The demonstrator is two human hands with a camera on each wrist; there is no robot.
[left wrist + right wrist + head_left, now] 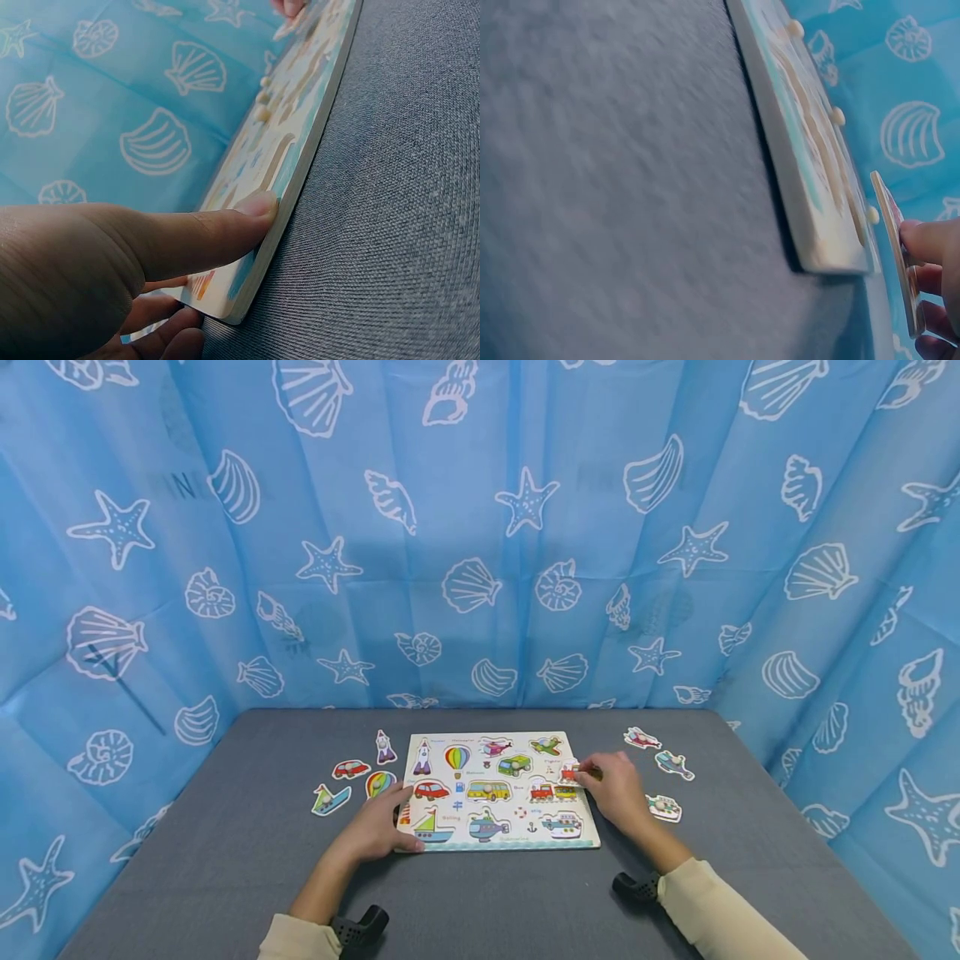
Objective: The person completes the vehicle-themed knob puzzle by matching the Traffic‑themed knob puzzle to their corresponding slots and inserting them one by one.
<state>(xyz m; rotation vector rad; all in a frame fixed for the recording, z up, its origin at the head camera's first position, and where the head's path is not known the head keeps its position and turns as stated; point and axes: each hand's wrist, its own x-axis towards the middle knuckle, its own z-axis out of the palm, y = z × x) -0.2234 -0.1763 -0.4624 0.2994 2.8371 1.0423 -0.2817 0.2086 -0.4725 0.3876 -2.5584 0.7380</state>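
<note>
A wooden puzzle board (468, 843) with vehicle pictures lies on the grey table. My left hand (377, 823) holds its front left corner, the thumb (217, 232) on the front edge and the fingers by the left side. Above the board's right side, my right hand (618, 789) pinches a red train puzzle piece (569, 773). The right wrist view shows this piece (895, 251) edge-on, tilted and apart from the board. Under it is the board's train picture (551, 791). Knobbed bus (489, 791) and green truck (514, 766) pieces sit in the board.
Left of the board lie loose rocket (385, 747), red car (351, 769), balloon (379, 782) and sailboat (331, 800) pieces. To the right are helicopter (642, 738), submarine (675, 765) and ship (664, 808) pieces. A blue shell-print curtain (480, 635) hangs behind the table (480, 910).
</note>
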